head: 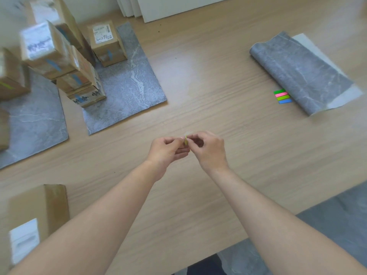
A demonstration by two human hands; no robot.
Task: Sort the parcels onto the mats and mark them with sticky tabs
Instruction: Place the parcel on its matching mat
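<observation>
Fingers (pixel 179 140): left hand (pixel 165 152) and right hand (pixel 210 152) together pinch a yellow-green sticky tab (pixel 186 140).
Well left of fingers: parcels (pixel 45 48) stacked on grey mats (pixel 129 82).
Well right of fingers: coloured tab pad (pixel 282 96) beside rolled mat (pixel 297 72).

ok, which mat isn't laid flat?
The right mat, beside the tabs: folded over itself, nothing on it. The left mat and middle mat lie flat, holding parcels.
</observation>
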